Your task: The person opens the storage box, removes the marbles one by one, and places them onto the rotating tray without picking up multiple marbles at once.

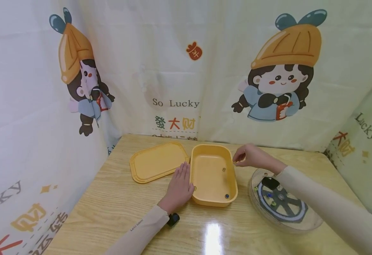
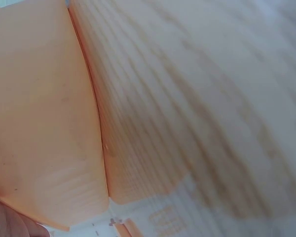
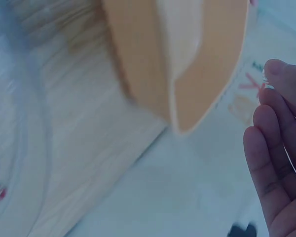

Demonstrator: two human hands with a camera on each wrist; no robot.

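Yellow rounded plastic box (image 1: 209,173) open from above; front side reachable over bare pale-wood tabletop (image 1: 109,202). Left wall blocked by left hand (image 1: 178,186); flat yellow plastic lid (image 1: 158,162) lies beyond, bare strip along the tabletop's left edge. Right hand (image 1: 257,157) obstructs the right rim, beige sleeve (image 1: 329,203) overhangs round clear dish (image 1: 313,222). Box-dish gap slim. Cream printed curtain (image 1: 224,117) closes the back edge.

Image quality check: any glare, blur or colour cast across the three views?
Head: bright glare on the table near the bottom edge, otherwise fairly clear; left wrist: soft and hazy, dull bluish cast; right wrist: bluish too, yellow box and clear round dish blurred, fingers noticeably sharper.
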